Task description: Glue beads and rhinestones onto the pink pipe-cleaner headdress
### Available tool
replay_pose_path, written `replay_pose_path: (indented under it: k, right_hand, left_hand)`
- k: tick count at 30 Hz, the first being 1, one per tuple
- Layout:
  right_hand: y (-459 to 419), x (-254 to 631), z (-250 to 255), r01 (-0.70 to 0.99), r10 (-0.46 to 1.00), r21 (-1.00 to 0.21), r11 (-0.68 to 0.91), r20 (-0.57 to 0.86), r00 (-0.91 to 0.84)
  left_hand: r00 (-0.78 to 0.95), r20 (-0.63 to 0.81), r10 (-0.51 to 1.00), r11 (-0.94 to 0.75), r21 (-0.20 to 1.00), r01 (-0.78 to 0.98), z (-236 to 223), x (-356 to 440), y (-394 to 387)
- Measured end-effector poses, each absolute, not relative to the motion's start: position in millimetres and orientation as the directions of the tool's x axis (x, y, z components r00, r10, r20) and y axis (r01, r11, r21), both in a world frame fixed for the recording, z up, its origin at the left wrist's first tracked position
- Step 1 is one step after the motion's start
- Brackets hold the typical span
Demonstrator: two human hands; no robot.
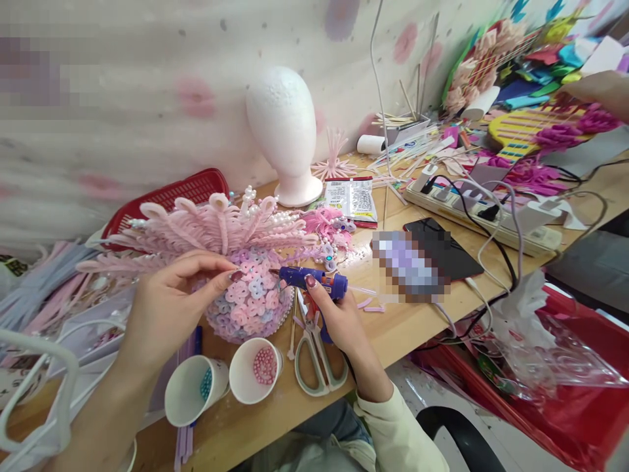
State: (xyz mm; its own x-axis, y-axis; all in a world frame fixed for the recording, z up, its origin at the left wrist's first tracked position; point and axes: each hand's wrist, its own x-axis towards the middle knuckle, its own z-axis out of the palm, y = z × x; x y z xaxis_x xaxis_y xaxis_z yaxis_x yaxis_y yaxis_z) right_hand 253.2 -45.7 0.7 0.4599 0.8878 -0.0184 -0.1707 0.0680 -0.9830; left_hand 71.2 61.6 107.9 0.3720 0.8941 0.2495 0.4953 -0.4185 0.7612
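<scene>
Grips a blue glue gun (337, 286) in the right hand (344, 324), with fingers closed round the handle, thumb across the barrel and nozzle pointed over the flower dome (253, 298), likely to keep the tip clear of the gripping fingers. Holds the left hand (179, 292) at the dome's upper left, with thumb and forefinger nearly together; cannot tell about any tiny piece between them. Rests the dome on the wooden table (388, 328), probably to free both hands. Shows frilly pink, lilac and blue petals on the dome, with fuzzy looped stems (216, 226) fanned behind. Keeps round beads (265, 365) in white paper cups (246, 370) before the dome, apparently for easy reach; has scissors (310, 333) right of the dome, and behind, a smooth-necked foam head (282, 124).
</scene>
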Motion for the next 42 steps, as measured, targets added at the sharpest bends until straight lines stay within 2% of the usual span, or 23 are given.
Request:
replay_pose_path:
  k: [6,13,20,25,29,33,36,38,42]
  right_hand:
    - [-46.2,252.3,-2.4,-0.107,0.872,-0.990,0.088,0.024,0.488]
    - [-54.2,258.2,5.5,0.053,0.863,-0.997,0.059,0.077,0.499]
    - [-58.3,263.7,-8.4,-0.122,0.818,-0.982,0.144,0.049,0.573]
    - [-58.2,265.6,-16.7,-0.172,0.773,-0.962,0.210,0.056,0.632]
    - [-59.3,265.5,-16.1,-0.181,0.774,-0.955,0.235,0.071,0.629]
    - [-60.1,265.3,-14.3,-0.167,0.761,-0.956,0.239,0.078,0.645]
    - [-60.6,265.1,-13.7,-0.163,0.756,-0.957,0.239,0.078,0.650]
    - [-61.0,264.9,-14.0,-0.164,0.755,-0.957,0.238,0.076,0.652]
    - [-62.0,264.3,-16.2,-0.178,0.750,-0.957,0.230,0.057,0.659]
  left_hand:
    - [0.411,0.265,0.873,-0.457,0.740,0.494,104.2,73.9,62.9]
    - [0.470,0.288,0.835,-0.538,0.607,0.585,103.5,89.4,68.2]
    - [0.562,0.378,0.735,-0.674,0.317,0.668,83.2,97.9,74.1]
    - [0.626,0.437,0.646,-0.729,0.110,0.676,74.8,102.9,70.8]
    - [0.624,0.461,0.631,-0.727,0.069,0.684,74.7,106.4,69.6]
    - [0.602,0.490,0.631,-0.733,0.119,0.670,79.1,105.9,70.1]
    - [0.615,0.543,0.572,-0.787,0.153,0.597,85.2,99.0,70.5]
    - [0.677,0.540,0.500,-0.834,0.089,0.545,88.9,92.0,70.1]
    - [0.825,0.381,0.418,-0.857,-0.134,0.497,89.9,80.5,68.0]
